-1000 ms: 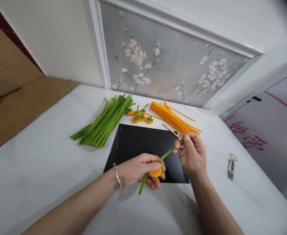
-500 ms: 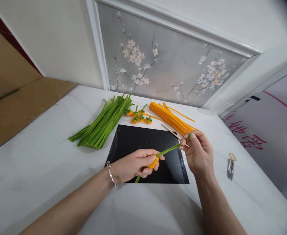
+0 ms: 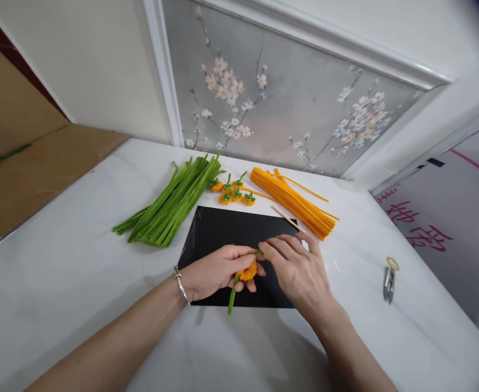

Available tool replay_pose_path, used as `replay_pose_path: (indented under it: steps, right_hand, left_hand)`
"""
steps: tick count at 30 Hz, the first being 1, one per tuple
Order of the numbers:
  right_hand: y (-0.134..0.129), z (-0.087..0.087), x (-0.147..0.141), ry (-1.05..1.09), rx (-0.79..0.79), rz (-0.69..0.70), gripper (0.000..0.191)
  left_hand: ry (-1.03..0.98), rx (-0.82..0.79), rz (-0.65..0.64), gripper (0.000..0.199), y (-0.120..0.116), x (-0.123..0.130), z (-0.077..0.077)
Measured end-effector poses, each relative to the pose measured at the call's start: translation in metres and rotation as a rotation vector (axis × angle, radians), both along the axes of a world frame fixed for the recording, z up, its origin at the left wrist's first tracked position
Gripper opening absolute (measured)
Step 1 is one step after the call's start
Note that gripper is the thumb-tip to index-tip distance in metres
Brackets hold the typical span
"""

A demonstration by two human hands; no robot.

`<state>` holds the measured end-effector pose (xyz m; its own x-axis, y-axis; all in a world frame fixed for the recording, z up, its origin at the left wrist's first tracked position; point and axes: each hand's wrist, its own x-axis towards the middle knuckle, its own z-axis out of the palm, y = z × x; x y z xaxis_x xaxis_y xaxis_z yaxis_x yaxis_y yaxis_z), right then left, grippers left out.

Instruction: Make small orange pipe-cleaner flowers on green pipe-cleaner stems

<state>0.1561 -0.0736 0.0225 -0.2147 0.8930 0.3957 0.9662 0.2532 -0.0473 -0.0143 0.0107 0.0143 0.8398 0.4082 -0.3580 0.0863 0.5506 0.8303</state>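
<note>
1 orange ribbed piece (image 3: 248, 271), fuzzy, rounded; held tilted in the left hand (image 3: 222, 268); 1 green strip (image 3: 231, 299), fuzzy; lower length slanting down past the piece, end free; middle hidden; upper part meeting the right hand (image 3: 298, 267)

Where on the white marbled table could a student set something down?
Bare: left of the table, between the long green fuzzy stems, brown cardboard and left forearm; right, between the right hand and silver metal snips. Crowded: the wall side, with those stems, small orange-and-green pieces and long orange fuzzy stems.
</note>
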Motion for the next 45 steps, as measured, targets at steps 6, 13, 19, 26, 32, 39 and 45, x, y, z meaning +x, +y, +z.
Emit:
replay_pose_path:
  steps: [6, 13, 19, 26, 32, 39, 45]
  right_hand:
    - [-0.007, 0.000, 0.026, -0.025, -0.071, -0.114, 0.030]
    - [-0.013, 0.014, 0.012, 0.153, -0.099, 0.028, 0.033]
    - [0.000, -0.006, -0.011, 0.322, -0.207, -0.001, 0.025]
    - [0.000, -0.003, -0.003, 0.291, -0.094, -0.003, 0.022]
    - [0.000, -0.002, -0.005, 0.465, -0.053, 0.000, 0.017]
    - [-0.004, 0.003, -0.005, 0.481, -0.040, 0.023, 0.014]
    - [-0.007, 0.008, -0.004, 0.431, 0.009, 0.006, 0.016]
  left_hand:
    - [0.067, 0.076, 0.046, 0.027, 0.004, 0.000, -0.003]
    - [0.106, 0.050, 0.137, 0.042, -0.002, 0.004, 0.001]
    - [0.031, -0.075, 0.179, 0.041, -0.004, 0.003, 0.010]
    - [0.076, 0.111, 0.022, 0.037, 0.002, 0.001, 0.007]
    - [0.082, 0.281, -0.025, 0.030, 0.004, -0.002, 0.007]
    - [0.058, 0.406, -0.064, 0.020, 0.003, -0.002, 0.012]
    - [0.066, 0.508, -0.094, 0.023, 0.005, -0.001, 0.016]
